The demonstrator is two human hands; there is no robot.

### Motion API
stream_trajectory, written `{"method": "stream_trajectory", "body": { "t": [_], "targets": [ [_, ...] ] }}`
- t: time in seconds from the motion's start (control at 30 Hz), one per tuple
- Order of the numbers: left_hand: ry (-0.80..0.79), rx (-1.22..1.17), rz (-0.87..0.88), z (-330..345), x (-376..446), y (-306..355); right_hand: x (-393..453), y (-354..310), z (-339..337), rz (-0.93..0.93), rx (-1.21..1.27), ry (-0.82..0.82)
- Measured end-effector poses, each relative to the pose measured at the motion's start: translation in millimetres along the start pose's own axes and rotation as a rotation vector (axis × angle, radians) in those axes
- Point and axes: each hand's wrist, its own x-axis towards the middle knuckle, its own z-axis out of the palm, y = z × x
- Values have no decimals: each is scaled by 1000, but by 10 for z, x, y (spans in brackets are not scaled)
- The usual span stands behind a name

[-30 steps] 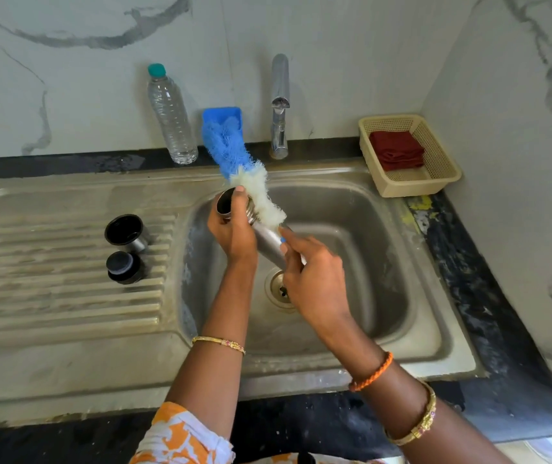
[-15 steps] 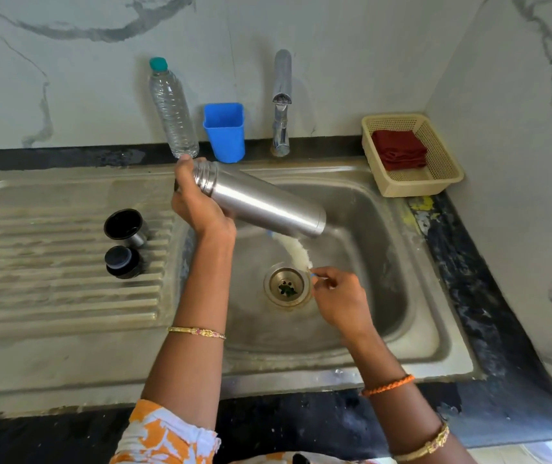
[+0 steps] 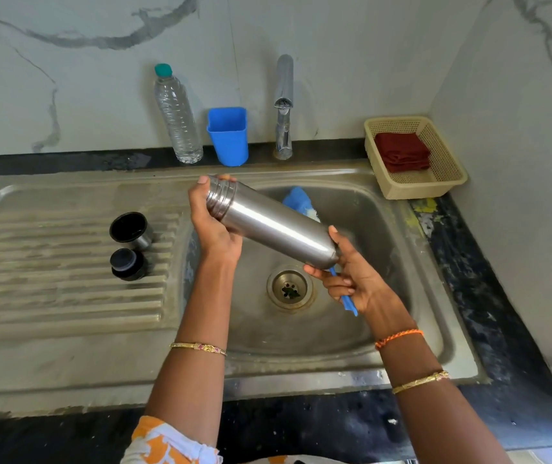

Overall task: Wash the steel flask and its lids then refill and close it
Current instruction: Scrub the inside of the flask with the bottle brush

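Note:
The steel flask (image 3: 274, 226) lies tilted over the sink basin (image 3: 385, 229), its threaded mouth up to the left and its base down to the right. My left hand (image 3: 216, 226) grips it round the neck. My right hand (image 3: 351, 276) holds the blue handle of the bottle brush (image 3: 348, 303), while its thumb and forefinger touch the flask's base. The brush's blue and white head (image 3: 298, 202) shows behind the flask. On the drainboard (image 3: 50, 262) stand the steel cup lid (image 3: 131, 231), open side up, and the black stopper (image 3: 129, 262).
A tap (image 3: 283, 105) rises behind the basin, with no water running. A plastic water bottle (image 3: 176, 118) and a blue cup (image 3: 227, 135) stand to its left. A beige basket (image 3: 435, 182) with a red cloth (image 3: 402, 150) sits at the back right. The drain (image 3: 289, 288) is below the flask.
The brush left the flask's mouth and dropped into the basin. My right hand then rose with it to the flask's base, and the brush head now lies behind the flask.

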Motion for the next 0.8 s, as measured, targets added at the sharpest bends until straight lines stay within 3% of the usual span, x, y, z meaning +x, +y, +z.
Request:
{"method": "stream_trajectory", "body": {
  "t": [0.1, 0.2, 0.27, 0.37, 0.47, 0.6, 0.7, 0.8],
  "targets": [
    [-6, 154, -16, 6, 18, 30, 18, 79, -12, -36, 92, -47],
    [172, 321, -71, -21, -28, -85, 45, 229, -5, -77, 134, -79],
    [369, 305, -38, -56, -53, -153, 52, 310, 25, -102, 89, -70],
    [468, 255, -58, -138, -47, -158, 1, 370, 34, -185, -164, 85],
    [444, 257, 14, -204, -9, -131, -81, 337, -45, -348, -664, 369],
    [345, 250, 86, -197, -47, -139, -207, 326, -38, -402, -993, 445],
    [309, 229, 98, -146, -75, -194, -393, 421, 284, -545, -1091, 466],
    [243, 283, 107, -108, -131, -274, -563, 459, 694, -776, -1026, 396]
  ]
}}
